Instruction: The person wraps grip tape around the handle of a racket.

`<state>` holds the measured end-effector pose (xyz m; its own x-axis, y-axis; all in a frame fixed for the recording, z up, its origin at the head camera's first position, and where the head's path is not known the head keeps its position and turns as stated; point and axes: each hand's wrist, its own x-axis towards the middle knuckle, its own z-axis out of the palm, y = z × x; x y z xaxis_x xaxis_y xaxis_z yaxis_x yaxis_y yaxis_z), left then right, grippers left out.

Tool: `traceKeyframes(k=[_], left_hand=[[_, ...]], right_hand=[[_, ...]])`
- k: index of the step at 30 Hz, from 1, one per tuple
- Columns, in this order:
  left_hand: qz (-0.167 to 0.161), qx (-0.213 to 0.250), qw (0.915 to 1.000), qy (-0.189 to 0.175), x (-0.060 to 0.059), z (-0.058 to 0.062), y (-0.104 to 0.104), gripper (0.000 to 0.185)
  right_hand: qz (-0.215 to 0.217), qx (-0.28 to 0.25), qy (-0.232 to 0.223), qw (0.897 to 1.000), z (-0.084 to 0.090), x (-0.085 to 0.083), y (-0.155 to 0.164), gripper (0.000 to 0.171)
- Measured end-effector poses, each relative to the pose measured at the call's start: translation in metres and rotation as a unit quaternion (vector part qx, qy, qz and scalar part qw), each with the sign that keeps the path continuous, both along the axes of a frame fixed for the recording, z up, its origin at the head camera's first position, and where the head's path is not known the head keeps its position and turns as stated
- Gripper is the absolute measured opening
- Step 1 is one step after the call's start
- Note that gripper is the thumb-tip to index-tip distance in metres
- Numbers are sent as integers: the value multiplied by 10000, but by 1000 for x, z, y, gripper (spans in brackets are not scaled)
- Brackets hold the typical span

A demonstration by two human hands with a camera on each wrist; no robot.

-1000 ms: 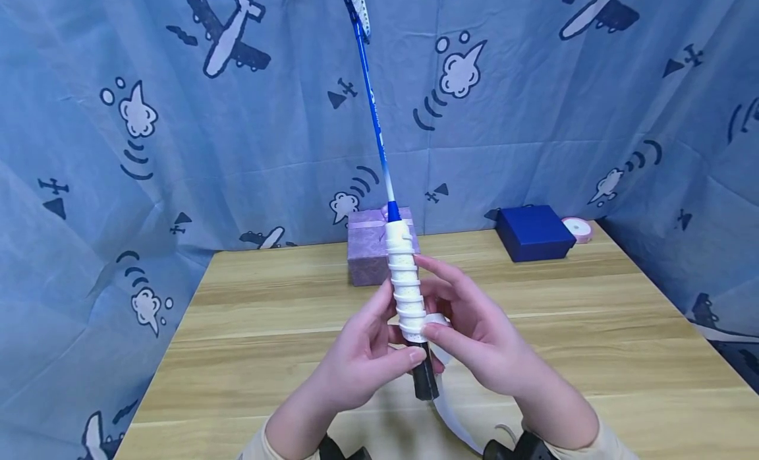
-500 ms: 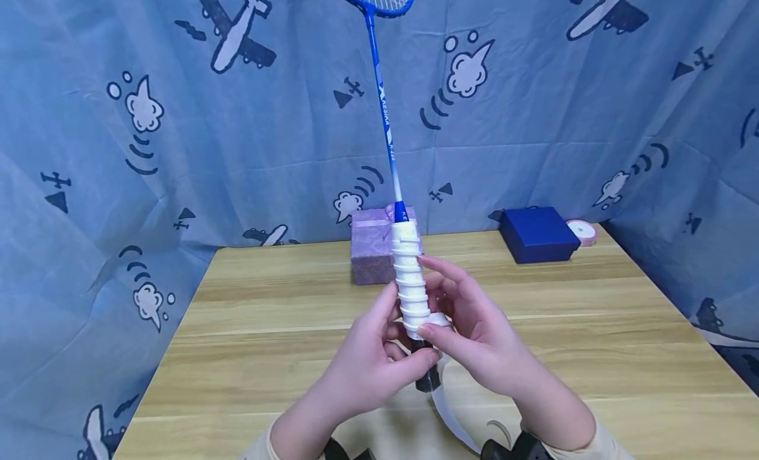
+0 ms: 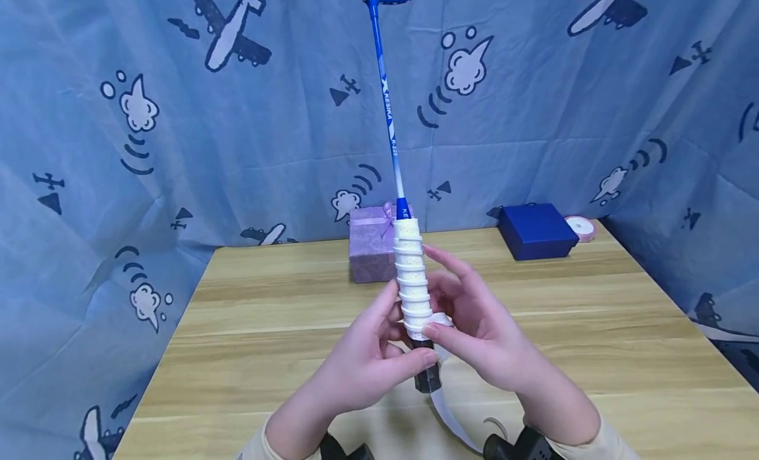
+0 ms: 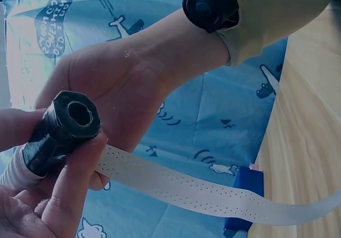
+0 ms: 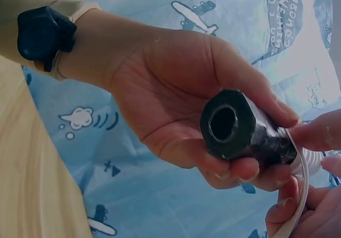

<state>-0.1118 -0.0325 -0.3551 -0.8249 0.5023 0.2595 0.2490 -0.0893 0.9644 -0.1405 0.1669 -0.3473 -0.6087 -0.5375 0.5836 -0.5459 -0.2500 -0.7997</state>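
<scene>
Hands unmoved: left hand grip curls round racket handle; right hand pinches tape.

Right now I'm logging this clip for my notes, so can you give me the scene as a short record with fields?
Left hand: left hand grips the racket handle near its bare black end
Right hand: right hand pinches the white grip tape against the handle
Tape: loose tail hangs below
Racket: upright, blue shaft
Table: wooden table with purple box, navy box, ribbon roll
</scene>
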Motion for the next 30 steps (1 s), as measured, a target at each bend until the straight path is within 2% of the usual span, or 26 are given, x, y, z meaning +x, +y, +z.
traceKeyframes(k=[4, 10, 13, 16, 19, 23, 26, 30], left_hand=[[82, 56, 9999, 31, 0, 0, 1, 84], [732, -182, 9971, 24, 3, 0, 4, 96], [840, -239, 9962, -9, 4, 2, 6, 99], [680, -119, 9976, -26, 4, 2, 6, 97], [374, 191, 9991, -9, 3, 2, 4, 96], [-92, 735, 9971, 199, 0, 0, 3, 95], [-330, 972, 9941, 364, -2, -2, 3, 93], [-303, 893, 9953, 220, -2, 0, 4, 94]], right_hand=[[-204, 78, -24, 9998, 2, 2, 0, 87], [-653, 276, -270, 9971, 3, 4, 0, 86], [-694, 225, -356, 9967, 3, 4, -1, 86], [-646, 142, -344, 9972, 2, 4, -2, 86], [-504, 98, -364, 9980, 2, 4, -1, 86], [-76, 55, -451, 9989, 4, 5, 2, 84], [220, -4, -479, 9986, 6, 5, 3, 83], [204, -40, -418, 9989, 7, 5, 4, 84]])
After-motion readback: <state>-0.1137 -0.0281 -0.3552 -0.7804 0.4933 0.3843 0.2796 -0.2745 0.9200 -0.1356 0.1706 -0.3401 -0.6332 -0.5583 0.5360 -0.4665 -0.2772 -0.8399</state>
